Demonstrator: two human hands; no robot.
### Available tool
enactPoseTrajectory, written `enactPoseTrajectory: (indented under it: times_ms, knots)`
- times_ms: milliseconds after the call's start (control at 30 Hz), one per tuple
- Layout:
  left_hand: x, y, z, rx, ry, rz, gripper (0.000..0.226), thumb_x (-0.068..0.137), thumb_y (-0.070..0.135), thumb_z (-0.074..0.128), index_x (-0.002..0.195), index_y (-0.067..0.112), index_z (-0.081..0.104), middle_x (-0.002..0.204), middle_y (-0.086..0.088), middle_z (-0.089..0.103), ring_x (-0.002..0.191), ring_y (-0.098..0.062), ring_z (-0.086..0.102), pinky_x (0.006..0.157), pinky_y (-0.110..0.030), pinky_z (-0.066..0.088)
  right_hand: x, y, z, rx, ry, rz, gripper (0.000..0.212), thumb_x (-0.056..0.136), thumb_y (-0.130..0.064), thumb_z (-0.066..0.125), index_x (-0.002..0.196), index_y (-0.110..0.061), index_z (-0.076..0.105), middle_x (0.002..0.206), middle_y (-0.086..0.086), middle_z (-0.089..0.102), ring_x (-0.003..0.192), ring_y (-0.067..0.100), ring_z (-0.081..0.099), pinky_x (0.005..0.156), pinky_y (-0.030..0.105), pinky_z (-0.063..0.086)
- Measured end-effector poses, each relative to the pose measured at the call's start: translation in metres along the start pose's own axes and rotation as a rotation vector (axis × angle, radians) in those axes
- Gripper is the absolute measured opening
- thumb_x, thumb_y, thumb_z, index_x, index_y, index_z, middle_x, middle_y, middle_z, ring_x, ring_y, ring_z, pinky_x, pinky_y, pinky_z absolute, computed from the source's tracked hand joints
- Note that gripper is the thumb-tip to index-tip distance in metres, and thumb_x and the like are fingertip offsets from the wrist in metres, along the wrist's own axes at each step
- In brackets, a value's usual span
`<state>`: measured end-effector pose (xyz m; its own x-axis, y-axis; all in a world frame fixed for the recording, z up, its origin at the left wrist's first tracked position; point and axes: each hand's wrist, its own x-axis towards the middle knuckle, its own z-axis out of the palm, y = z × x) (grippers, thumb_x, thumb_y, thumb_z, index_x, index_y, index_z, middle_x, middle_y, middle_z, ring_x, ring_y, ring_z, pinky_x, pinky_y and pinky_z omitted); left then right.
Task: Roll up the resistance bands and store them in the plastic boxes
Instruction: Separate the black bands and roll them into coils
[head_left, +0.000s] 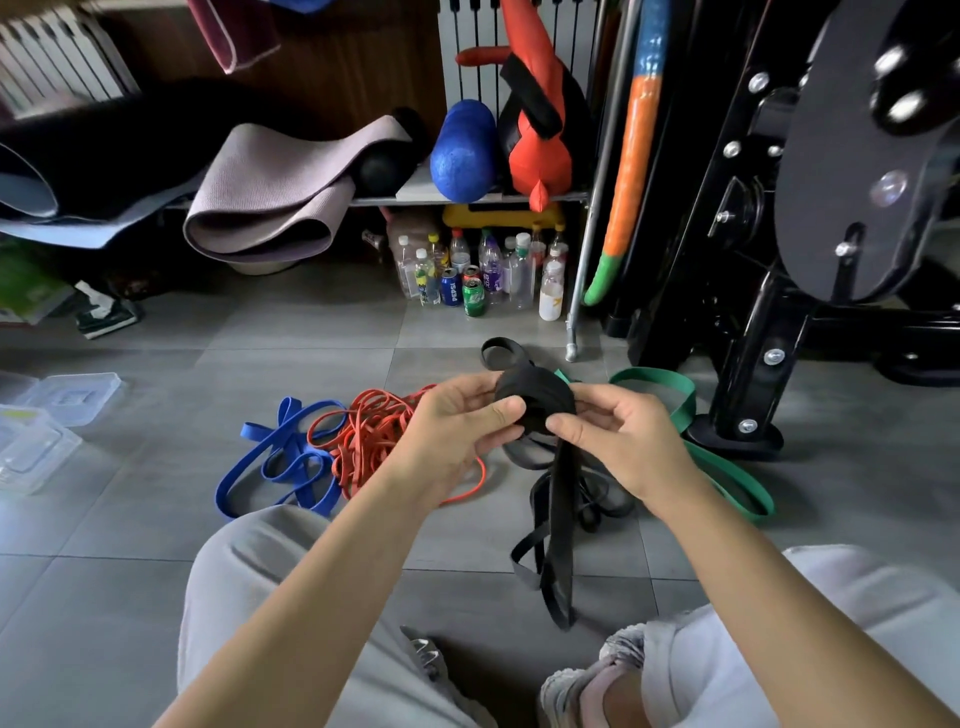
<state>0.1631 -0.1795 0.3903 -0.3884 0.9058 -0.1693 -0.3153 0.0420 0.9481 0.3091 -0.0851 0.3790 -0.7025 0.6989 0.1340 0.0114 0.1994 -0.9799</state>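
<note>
Grey tile floor (156, 571). Far left: clear plastic boxes (47, 431), clustered. Centre: blue band (270, 457) in loose loops, touching a tangled heap of red bands (363, 431) on its right. Further right: black bands (597, 496) in slack coils, green band (727, 473) looping beside a black machine foot (737, 439). Back: bottles and cans (483, 275), upright, bunched.

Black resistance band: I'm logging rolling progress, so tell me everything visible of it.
The black band is flat, matte and rubbery-looking. Its upper part is wound into a loose ball held above the tiled floor: the left hand grips it with thumb in front, the right hand pinches its lower right side. The unrolled rest hangs in long strips towards the floor. Whether the black loops behind belong to it is unclear.
</note>
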Motion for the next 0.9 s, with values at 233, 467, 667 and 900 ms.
enactPoseTrajectory:
  times_ms: [233,467,667,900]
  knots:
    - [-0.003,-0.006,0.007,-0.014,-0.032,-0.055,0.019,0.087,-0.006,0.055,0.097,0.007,0.063,0.078,-0.001,0.071,0.066,-0.007,0.068,0.061,-0.018,0.055,-0.003,0.003,-0.004,-0.033,-0.005,0.025,0.028,0.077,0.000,0.071,0.086,-0.026,0.068,0.082,-0.012,0.073,0.082,0.005,0.069,0.077,0.016,0.053]
    - [0.007,0.026,0.002,1.337,-0.246,0.381,0.037,0.079,0.023,0.071,0.115,0.022,0.064,0.104,0.008,0.064,0.095,-0.010,0.054,0.081,-0.022,0.042,0.009,0.003,-0.006,-0.545,-0.171,-0.001,0.020,0.075,-0.025,0.074,0.094,-0.023,0.070,0.082,0.006,0.072,0.081,0.025,0.067,0.077,0.049,0.053]
    - [0.010,0.029,0.004,1.263,-0.119,0.283,0.026,0.078,0.016,0.071,0.104,0.018,0.067,0.097,0.001,0.068,0.090,-0.015,0.062,0.083,-0.030,0.049,0.005,0.000,-0.005,-0.342,-0.077,0.028,0.024,0.074,-0.009,0.077,0.085,-0.028,0.067,0.081,-0.004,0.072,0.074,0.008,0.067,0.076,0.026,0.055]
    - [0.004,0.012,0.002,0.307,-0.028,0.104,0.026,0.080,-0.008,0.063,0.100,0.010,0.063,0.093,-0.011,0.068,0.085,-0.021,0.066,0.079,-0.032,0.055,-0.003,0.000,-0.003,-0.007,-0.024,0.007,0.031,0.077,0.001,0.071,0.086,-0.029,0.067,0.079,-0.016,0.073,0.078,0.001,0.068,0.073,0.013,0.050]
